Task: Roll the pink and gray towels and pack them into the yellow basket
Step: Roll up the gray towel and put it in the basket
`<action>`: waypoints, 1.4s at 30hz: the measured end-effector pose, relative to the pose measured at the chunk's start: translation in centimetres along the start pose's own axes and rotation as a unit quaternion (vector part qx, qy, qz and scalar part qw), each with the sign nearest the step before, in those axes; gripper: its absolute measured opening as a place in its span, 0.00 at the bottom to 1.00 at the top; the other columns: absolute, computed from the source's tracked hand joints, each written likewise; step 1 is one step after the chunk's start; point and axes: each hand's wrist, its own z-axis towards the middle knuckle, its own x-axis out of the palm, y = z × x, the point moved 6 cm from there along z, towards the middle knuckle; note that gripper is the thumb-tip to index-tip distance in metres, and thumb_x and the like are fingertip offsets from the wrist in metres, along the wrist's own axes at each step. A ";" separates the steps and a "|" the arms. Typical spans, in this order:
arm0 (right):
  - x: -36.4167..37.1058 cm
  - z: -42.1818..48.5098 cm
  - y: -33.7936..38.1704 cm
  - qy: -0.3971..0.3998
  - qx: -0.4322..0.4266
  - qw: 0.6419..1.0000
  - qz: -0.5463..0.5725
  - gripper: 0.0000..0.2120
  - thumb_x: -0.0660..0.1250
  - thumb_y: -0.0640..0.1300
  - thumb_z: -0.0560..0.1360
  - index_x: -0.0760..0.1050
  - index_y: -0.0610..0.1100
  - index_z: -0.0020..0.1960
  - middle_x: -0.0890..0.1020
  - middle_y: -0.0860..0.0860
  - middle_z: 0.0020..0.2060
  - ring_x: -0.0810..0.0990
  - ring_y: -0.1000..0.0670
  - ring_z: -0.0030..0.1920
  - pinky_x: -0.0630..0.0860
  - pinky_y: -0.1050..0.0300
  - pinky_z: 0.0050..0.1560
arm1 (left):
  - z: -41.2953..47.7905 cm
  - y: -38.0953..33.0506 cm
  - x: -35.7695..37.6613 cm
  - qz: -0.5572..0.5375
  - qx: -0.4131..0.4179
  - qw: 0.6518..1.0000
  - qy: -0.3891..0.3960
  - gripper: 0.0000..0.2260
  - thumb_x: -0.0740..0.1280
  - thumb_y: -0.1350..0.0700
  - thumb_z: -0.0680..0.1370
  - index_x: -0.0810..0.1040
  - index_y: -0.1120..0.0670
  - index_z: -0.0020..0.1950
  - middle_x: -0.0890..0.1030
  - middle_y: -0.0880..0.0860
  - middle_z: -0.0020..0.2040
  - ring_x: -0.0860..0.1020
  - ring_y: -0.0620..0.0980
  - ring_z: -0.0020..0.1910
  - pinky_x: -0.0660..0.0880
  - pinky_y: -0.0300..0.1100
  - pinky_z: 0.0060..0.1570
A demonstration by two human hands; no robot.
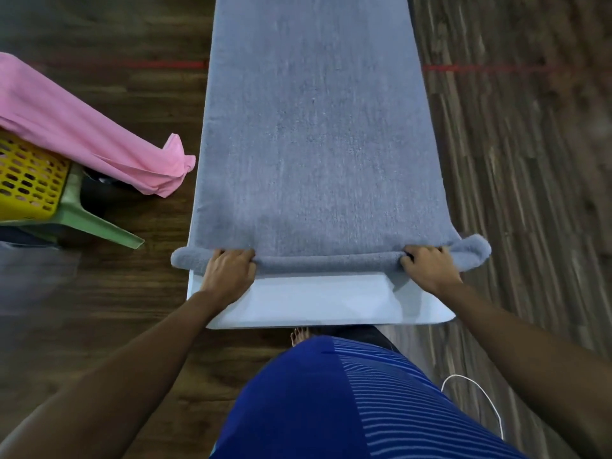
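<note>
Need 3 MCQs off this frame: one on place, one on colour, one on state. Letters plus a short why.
1. Where does the pink towel lie?
A. on a wall hook
B. draped over the yellow basket
C. folded on a shelf

2. What colour is the stool by the basket?
A. red
B. green
C. white

3. What state is the gray towel in?
A. fully rolled
B. fully flat
C. rolled only at the near edge, the rest flat on the table

Answers:
1 B: the pink cloth hangs across the basket's top and trails off toward the table.
2 B: its seat edge and splayed leg show green.
3 C: the left hand and right hand grip a thin roll at the near end, and the towel beyond it lies spread out.
</note>
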 end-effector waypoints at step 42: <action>-0.8 0.2 1.6 0.000 -0.016 1.000 -0.004 0.13 0.58 0.49 0.75 0.78 0.47 0.54 0.83 0.47 0.52 0.77 0.44 0.56 0.64 0.49 0.58 | 0.7 0.5 0.2 -0.024 -0.008 0.999 0.042 0.05 0.65 0.57 0.75 0.79 0.57 0.46 0.81 0.55 0.43 0.79 0.56 0.44 0.74 0.48 0.48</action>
